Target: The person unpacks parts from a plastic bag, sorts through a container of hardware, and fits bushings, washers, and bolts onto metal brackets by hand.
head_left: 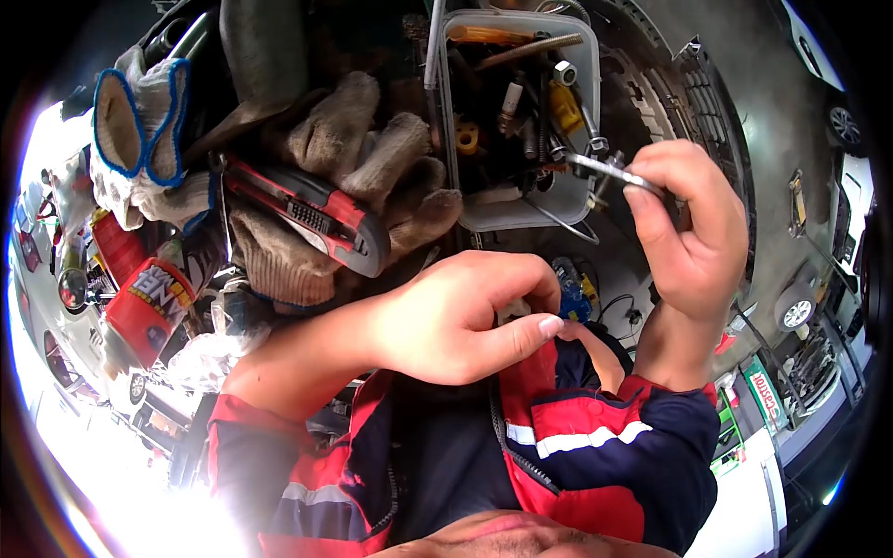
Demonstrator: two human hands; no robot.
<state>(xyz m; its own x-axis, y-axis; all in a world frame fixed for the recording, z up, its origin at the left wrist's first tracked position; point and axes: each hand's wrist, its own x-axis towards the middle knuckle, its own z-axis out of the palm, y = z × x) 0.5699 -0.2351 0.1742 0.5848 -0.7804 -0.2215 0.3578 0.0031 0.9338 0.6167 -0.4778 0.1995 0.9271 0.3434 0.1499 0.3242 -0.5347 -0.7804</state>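
Your right hand (693, 228) closes its grip on a slim metal piece (605, 169) by the plastic bin (512, 223), your left hand (446, 321) curls, contents hidden, and "Castrol" reads on a green sign (765, 395), while the red can's (149, 312) lettering is only partly legible.

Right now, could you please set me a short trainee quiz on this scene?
1. Which hand's fingers hold the flat silver metal piece?
2. True or false: the red-and-black utility knife lies on soiled grey-brown fabric gloves.
3. Fill in: the cuffs of the off-white knitted gloves are edged in ____.

Key: 1. The right hand; 2. True; 3. Blue.
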